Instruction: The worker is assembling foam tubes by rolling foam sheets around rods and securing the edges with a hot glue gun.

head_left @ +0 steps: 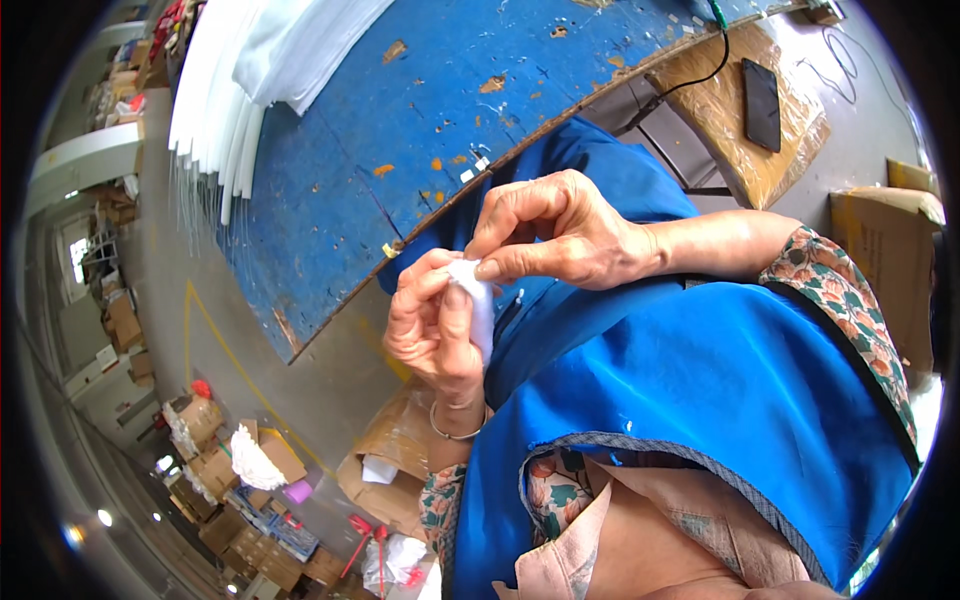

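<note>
Over my blue apron, both hands meet at a piece of soft white material point(479, 308), perhaps fabric. My left hand point(437, 322) is closed round it, thumb pressed against its front, and a bangle circles that wrist. The thumb and forefinger of my right hand point(565, 230) pinch together at the top edge of the white piece. Whether something small sits in that pinch is hidden by the fingertips. Just beyond my hands runs the edge of a worn blue table point(350, 180).
A stack of white sheets or strips point(225, 100) with loose threads lies at the table's far left. To the right, a black phone point(761, 105) rests on a taped carton point(745, 110), near a dark cable point(690, 88). Cardboard boxes point(885, 270) stand at the right and lower left.
</note>
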Tool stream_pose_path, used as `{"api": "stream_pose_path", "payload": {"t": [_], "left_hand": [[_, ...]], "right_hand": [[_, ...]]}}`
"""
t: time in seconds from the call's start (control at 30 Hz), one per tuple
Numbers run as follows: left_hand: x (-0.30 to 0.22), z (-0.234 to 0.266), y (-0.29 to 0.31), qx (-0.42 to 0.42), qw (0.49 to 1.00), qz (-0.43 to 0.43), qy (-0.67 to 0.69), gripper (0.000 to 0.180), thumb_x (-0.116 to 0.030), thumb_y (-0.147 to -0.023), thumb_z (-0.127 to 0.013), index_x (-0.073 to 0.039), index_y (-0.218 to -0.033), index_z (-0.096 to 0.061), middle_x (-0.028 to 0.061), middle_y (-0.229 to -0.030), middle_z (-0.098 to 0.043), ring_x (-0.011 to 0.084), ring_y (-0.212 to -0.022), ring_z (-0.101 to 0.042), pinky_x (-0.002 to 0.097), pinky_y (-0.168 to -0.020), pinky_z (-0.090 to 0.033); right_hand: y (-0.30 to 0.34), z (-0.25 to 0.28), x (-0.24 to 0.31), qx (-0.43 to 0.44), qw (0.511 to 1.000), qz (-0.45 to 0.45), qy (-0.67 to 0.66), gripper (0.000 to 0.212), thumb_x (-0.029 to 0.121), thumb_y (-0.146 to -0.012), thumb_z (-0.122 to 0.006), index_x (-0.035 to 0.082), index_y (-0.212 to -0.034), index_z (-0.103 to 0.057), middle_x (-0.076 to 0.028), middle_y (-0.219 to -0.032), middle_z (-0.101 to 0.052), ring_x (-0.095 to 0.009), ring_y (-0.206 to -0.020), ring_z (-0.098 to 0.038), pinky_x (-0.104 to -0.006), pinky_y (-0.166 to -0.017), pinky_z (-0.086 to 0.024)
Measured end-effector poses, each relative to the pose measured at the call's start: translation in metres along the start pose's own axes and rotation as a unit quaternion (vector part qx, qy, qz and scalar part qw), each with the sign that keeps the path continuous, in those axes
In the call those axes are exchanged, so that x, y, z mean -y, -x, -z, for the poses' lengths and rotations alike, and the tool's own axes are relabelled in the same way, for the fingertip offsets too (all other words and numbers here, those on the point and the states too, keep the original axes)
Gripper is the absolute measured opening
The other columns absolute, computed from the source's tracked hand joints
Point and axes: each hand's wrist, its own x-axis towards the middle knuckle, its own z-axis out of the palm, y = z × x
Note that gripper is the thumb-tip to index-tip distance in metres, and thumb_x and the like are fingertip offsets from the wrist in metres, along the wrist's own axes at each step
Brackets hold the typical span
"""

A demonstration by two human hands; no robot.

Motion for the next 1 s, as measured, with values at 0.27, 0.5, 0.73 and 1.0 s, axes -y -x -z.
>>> {"api": "stream_pose_path", "payload": {"t": [0.27,0.5,0.73,1.0], "left_hand": [[-0.004,0.006,0.003,0.033,0.999,-0.006,-0.013,0.022,0.006,-0.084,-0.055,0.0,-0.105,-0.056,0.0191,-0.105,-0.055,0.0217,-0.08,-0.06,0.0305,-0.067,-0.054],[-0.008,0.0,0.005,0.007,0.999,0.028,-0.017,0.012,0.001,-0.084,-0.057,-0.001,-0.096,-0.059,0.0162,-0.101,-0.056,0.0195,-0.071,-0.059,0.0295,-0.058,-0.054],[-0.022,-0.004,-0.003,-0.023,0.992,0.118,0.034,0.007,-0.002,-0.082,-0.059,0.0,-0.088,-0.06,0.014,-0.096,-0.059,0.0186,-0.065,-0.059,0.029,-0.054,-0.053],[-0.018,0.009,0.003,0.004,0.997,0.08,-0.004,0.012,0.006,-0.08,-0.064,0.001,-0.091,-0.063,0.0142,-0.102,-0.06,0.0147,-0.082,-0.061,0.0253,-0.069,-0.053]], "right_hand": [[0.001,-0.001,0.0,0.009,0.993,0.056,0.102,0.009,0.006,-0.082,-0.068,0.0,-0.089,-0.066,-0.007,-0.083,-0.063,-0.013,-0.077,-0.062,-0.0268,-0.065,-0.05],[0.004,-0.002,0.003,0.015,0.999,-0.003,0.031,0.011,0.009,-0.083,-0.068,0.0,-0.09,-0.064,-0.006,-0.08,-0.062,-0.012,-0.074,-0.061,-0.0254,-0.062,-0.049],[-0.001,-0.002,0.014,0.014,0.999,-0.031,0.031,0.014,0.011,-0.084,-0.067,0.001,-0.094,-0.065,-0.003,-0.078,-0.061,-0.007,-0.068,-0.057,-0.0207,-0.059,-0.046],[-0.004,0.001,0.013,0.078,0.989,0.024,0.121,0.016,0.012,-0.086,-0.064,0.0,-0.097,-0.065,-0.009,-0.079,-0.064,-0.014,-0.07,-0.063,-0.0259,-0.06,-0.051]]}}
